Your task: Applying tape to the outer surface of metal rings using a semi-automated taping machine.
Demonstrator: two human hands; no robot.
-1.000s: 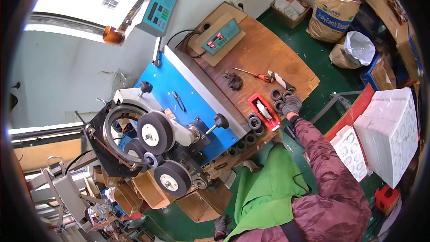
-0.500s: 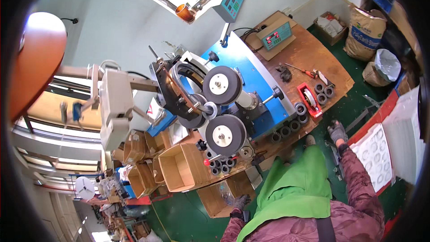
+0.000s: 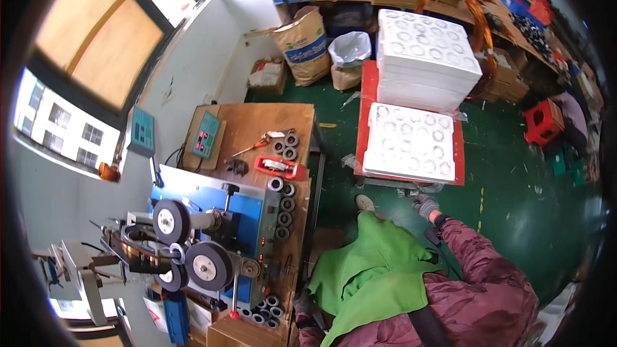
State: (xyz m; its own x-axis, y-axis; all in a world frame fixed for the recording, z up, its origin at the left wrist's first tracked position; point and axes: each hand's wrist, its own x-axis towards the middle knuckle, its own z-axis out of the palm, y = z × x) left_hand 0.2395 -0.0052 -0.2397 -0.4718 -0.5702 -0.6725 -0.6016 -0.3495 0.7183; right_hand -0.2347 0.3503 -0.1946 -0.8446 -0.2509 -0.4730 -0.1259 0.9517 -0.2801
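Observation:
My right hand [image 3: 425, 206], in a grey glove, reaches to the near edge of a low red platform [image 3: 458, 148]. Its fingers look loosely apart, with nothing visible in them. On the platform lies a white foam tray [image 3: 411, 144] holding rows of ring-shaped parts. Behind it rises a taller stack of white foam trays [image 3: 424, 71], also with rings on top. My left hand [image 3: 303, 303], gloved too, hangs low beside the bench edge; its fingers are dark and indistinct. Closest to it are several dark rings [image 3: 268, 311] on the bench corner.
A blue winding machine [image 3: 247, 209] with black rollers [image 3: 209, 266] stands on the wooden bench [image 3: 283, 112] at left. More rings, a red tape dispenser [image 3: 279, 167] and a screwdriver [image 3: 254, 144] lie there. Sacks [image 3: 303, 48] stand beyond. Another person [image 3: 572, 115] is at far right, by a red stool [image 3: 543, 122].
My view has swung right, bringing the foam trays to the middle and the machine to the lower left. My right hand is now by the platform edge; my left is beside the bench.

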